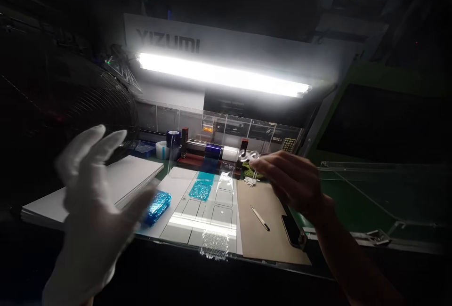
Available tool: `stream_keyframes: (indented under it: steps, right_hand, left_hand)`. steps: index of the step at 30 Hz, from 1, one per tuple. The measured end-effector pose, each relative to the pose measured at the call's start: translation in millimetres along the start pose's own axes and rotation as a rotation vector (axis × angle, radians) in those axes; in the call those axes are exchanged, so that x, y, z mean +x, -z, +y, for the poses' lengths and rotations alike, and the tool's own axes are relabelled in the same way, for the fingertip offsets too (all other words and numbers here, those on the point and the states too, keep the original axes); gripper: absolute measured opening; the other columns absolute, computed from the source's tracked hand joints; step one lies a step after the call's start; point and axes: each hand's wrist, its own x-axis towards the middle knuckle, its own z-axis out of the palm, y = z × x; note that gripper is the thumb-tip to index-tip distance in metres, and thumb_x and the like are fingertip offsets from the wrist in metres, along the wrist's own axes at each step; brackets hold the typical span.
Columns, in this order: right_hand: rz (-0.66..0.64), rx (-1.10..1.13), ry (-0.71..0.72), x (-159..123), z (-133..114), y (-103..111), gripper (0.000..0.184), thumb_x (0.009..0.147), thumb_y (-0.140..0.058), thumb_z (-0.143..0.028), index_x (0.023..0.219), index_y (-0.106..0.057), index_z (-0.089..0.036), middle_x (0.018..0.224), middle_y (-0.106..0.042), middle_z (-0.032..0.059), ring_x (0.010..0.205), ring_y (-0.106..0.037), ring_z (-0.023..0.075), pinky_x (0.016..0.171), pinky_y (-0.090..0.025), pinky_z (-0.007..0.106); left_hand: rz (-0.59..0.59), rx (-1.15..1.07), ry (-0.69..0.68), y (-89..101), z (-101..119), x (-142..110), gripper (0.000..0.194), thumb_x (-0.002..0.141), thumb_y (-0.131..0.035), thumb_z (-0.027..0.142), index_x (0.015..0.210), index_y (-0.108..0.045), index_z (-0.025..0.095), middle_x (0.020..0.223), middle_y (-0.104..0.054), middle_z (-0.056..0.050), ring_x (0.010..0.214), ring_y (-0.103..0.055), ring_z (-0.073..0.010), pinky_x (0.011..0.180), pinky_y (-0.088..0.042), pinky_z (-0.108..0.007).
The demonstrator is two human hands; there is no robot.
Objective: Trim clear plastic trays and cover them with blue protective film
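Note:
My left hand [93, 212] wears a white glove that leaves the thumb bare. Its fingers are raised and spread apart, with nothing in them. Behind its thumb lies a stack of blue film-covered pieces [158, 206]. My bare right hand [294, 181] pinches a small clear curly plastic piece [249, 156] between thumb and fingertips, above the work surface. Below and left of it, a clear panel over a printed sheet [183, 219] carries a blue film-covered piece [200, 190] and, at the front edge, a clear textured piece [214, 242].
White sheets [134, 174] are stacked at the left by a fan [102, 103]. Tape rolls [173, 139] stand behind, beside a dispenser with blue film [213, 149]. Brown board [256, 245] holds a slim pen-like tool [260, 218] and a phone [291, 230]. A lit tube [222, 74] hangs above.

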Motion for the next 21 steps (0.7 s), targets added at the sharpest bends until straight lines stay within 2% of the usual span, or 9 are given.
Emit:
stream_keyframes:
  steps: [1,3,6,9,13,17,18,19,21]
  right_hand:
    - [-0.051,0.045,-0.003,-4.3,-6.2,-6.0,0.012,0.087,-0.055,-0.005,0.096,-0.061,-0.011,0.078,-0.068,0.0047,0.074,-0.063,0.0135,0.061,-0.052,0.025]
    - [-0.164,0.139,-0.019,-15.6,-21.4,-20.0,0.011,0.089,-0.051,-0.006,0.092,-0.061,-0.011,0.073,-0.066,0.0033,0.069,-0.06,0.0123,0.059,-0.049,0.025]
    - [-0.319,0.268,-0.057,-34.6,-48.0,-41.1,0.015,0.092,-0.046,-0.007,0.092,-0.06,-0.012,0.073,-0.064,0.0017,0.064,-0.056,0.0113,0.057,-0.045,0.024]
    - [-0.391,0.374,-0.062,-48.6,-71.5,-57.3,0.016,0.093,-0.044,-0.008,0.094,-0.059,-0.014,0.075,-0.064,0.0013,0.065,-0.055,0.0111,0.057,-0.043,0.024]
    - [-0.402,0.429,-0.079,-53.3,-91.7,-69.8,0.015,0.094,-0.044,-0.011,0.096,-0.058,-0.015,0.074,-0.064,0.0009,0.063,-0.055,0.0116,0.056,-0.041,0.025]
    - [-0.378,0.483,-0.151,-46.3,-96.2,-66.6,0.014,0.094,-0.046,-0.019,0.103,-0.057,-0.016,0.076,-0.066,0.0008,0.065,-0.058,0.0122,0.058,-0.043,0.026]
    - [-0.391,0.487,-0.189,-43.9,-94.8,-62.8,0.021,0.093,-0.049,-0.027,0.11,-0.056,-0.016,0.083,-0.069,0.0028,0.072,-0.06,0.0141,0.063,-0.046,0.028]
    - [-0.423,0.48,-0.229,-41.7,-92.7,-58.5,0.037,0.09,-0.054,-0.038,0.119,-0.052,-0.015,0.094,-0.069,0.0063,0.083,-0.062,0.0175,0.07,-0.048,0.031]
    - [-0.544,0.441,-0.295,-38.6,-88.0,-50.3,0.079,0.077,-0.062,-0.056,0.137,-0.036,-0.012,0.122,-0.06,0.0158,0.111,-0.055,0.0274,0.089,-0.046,0.042]
  left_hand:
    - [-0.038,0.08,-0.067,-1.3,1.9,-5.6,0.094,0.071,-0.046,0.076,0.143,-0.02,0.021,0.152,-0.01,-0.011,0.138,-0.016,-0.0365,0.11,-0.022,-0.054]
    - [-0.149,0.25,-0.212,-8.4,2.5,-21.3,0.12,0.057,-0.05,0.085,0.147,-0.007,0.018,0.154,-0.005,-0.016,0.138,-0.008,-0.042,0.108,-0.015,-0.06]
    - [-0.38,0.399,-0.333,-24.3,-1.9,-51.3,0.134,0.049,-0.051,0.087,0.147,0.004,0.014,0.153,-0.005,-0.022,0.138,-0.009,-0.0422,0.108,-0.011,-0.061]
    - [-0.519,0.486,-0.347,-35.3,-7.1,-78.5,0.145,0.042,-0.059,0.083,0.144,0.012,0.008,0.151,-0.013,-0.026,0.139,-0.007,-0.0416,0.108,-0.008,-0.061]
    - [-0.639,0.534,-0.35,-36.1,-12.8,-101.2,0.14,0.048,-0.063,0.07,0.143,0.016,0.004,0.148,-0.022,-0.026,0.138,-0.01,-0.0422,0.108,-0.002,-0.062]
    - [-0.632,0.52,-0.269,-26.9,-20.7,-113.2,0.118,0.06,-0.059,0.054,0.145,0.007,0.004,0.143,-0.032,-0.025,0.124,-0.038,-0.0419,0.107,-0.012,-0.061]
    - [-0.632,0.517,-0.243,-23.1,-22.9,-114.6,0.115,0.061,-0.059,0.05,0.145,0.005,0.004,0.142,-0.033,-0.025,0.12,-0.042,-0.0404,0.107,-0.015,-0.06]
    - [-0.639,0.516,-0.226,-18.8,-25.2,-115.4,0.114,0.06,-0.058,0.047,0.145,0.005,0.004,0.141,-0.035,-0.025,0.118,-0.045,-0.0393,0.106,-0.019,-0.058]
    - [-0.656,0.509,-0.219,-9.1,-29.7,-115.4,0.116,0.058,-0.059,0.045,0.145,0.005,0.004,0.138,-0.039,-0.025,0.117,-0.046,-0.0385,0.103,-0.025,-0.057]
